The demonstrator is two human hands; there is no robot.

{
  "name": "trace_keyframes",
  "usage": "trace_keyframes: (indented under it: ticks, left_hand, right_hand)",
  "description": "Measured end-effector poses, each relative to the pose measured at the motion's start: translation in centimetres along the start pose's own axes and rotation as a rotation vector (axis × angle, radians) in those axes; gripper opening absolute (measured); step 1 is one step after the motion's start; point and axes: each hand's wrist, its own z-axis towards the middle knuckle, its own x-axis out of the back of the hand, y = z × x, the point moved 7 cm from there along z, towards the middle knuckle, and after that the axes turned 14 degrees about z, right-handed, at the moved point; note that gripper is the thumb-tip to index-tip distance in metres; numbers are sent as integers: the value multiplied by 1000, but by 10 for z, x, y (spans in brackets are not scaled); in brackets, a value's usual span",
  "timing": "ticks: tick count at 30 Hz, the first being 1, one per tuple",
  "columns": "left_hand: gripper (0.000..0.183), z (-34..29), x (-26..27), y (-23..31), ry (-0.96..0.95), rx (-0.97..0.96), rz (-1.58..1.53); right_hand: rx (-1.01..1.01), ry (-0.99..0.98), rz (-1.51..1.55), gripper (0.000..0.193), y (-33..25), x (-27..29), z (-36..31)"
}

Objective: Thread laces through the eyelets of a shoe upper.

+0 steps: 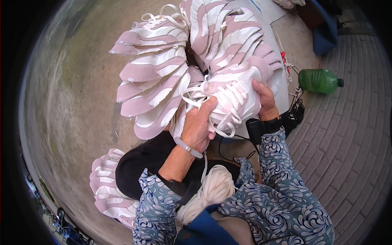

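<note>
Pinching the upper [222, 96] in left grip [198, 124] and right grip [266, 100], just beside the stacked uppers [157, 71], apparently amid lacing, and next probably needing one grip freed to draw the lace [238, 93] snug.

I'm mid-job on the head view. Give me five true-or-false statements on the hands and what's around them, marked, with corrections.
1. The left hand and right hand both hold the same laced upper. True.
2. The left wrist is bare. False: a pale bracelet circles it.
3. A bundle of cream laces lies below both hands in the picture. True.
4. A blue bottle sits to the left of the hands. False: a green bottle is to their right.
5. Pink-and-white uppers are piled up beyond the left hand. True.
</note>
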Motion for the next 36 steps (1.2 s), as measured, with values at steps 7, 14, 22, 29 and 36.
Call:
trace_keyframes:
  ticks: [7,14,22,29,36]
  left_hand:
    - [25,-2,-1,3,-33,-17,-18]
    - [22,0,6,5,-13,-52,-25]
    - [34,-18,28,23,149,-107,329]
    - [31,-83,49,59,250,-389,785]
    - [21,-225,50,70,196,-710,819]
  right_hand:
    - [4,-11,37,39,2,-4,1]
    - [57,95,-69,39,-2,-8,1]
    - [252,309,-389,37,-16,-15,-38]
    - [622,536,-913,28,-44,-14,-81]
    - [428,-57,-628,15,-5,-101,-86]
